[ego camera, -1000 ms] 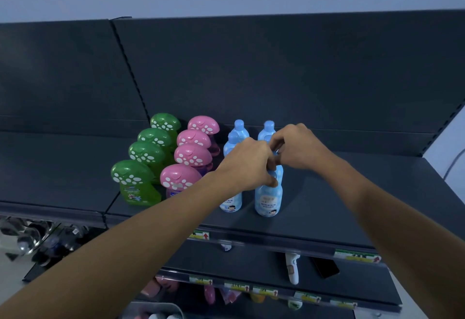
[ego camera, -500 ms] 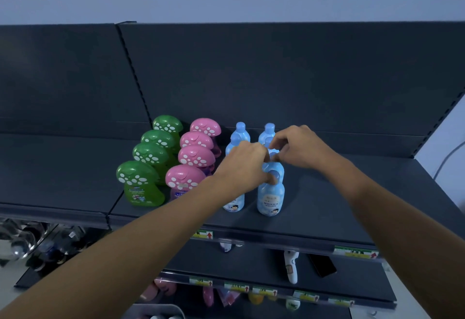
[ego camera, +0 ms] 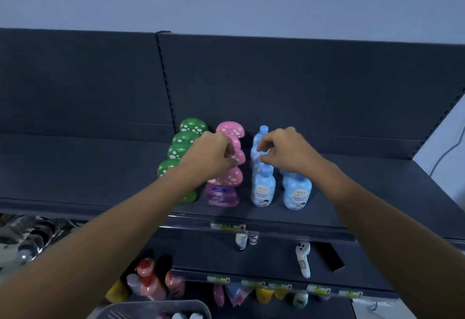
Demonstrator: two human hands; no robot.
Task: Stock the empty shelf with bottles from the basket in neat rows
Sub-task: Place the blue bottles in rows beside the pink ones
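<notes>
1. Stock on the top shelf [ego camera: 364,200] stands in four rows running near to far. The green mushroom-cap bottles [ego camera: 192,127] are on the left, the pink mushroom-cap bottles [ego camera: 230,129] just beside them, and then come two rows of blue bottles [ego camera: 263,190]. All of them are upright, and the right half of the shelf is bare.
2. The left hand [ego camera: 214,155] sits over the pink row with its fingers curled in tight, and I can't see anything in it. It's blurry, so I can't say if the knuckles actually touch a pink cap. The forearm hides most of the nearest green bottle.
3. The right hand [ego camera: 286,152] is over the blue rows. Its thumb and forefinger are bent toward each other with a narrow gap, either side of a bottle neck in the left blue row. I honestly can't tell if it's pinching or just near.
4. The basket [ego camera: 156,308] is at the near bottom edge, grey rim showing, with a couple of white caps poking up inside.
5. The lower shelves [ego camera: 276,255] have price tags [ego camera: 227,226] along the front edges, a white handheld gadget [ego camera: 303,258], and some reddish and yellow items farther down.
</notes>
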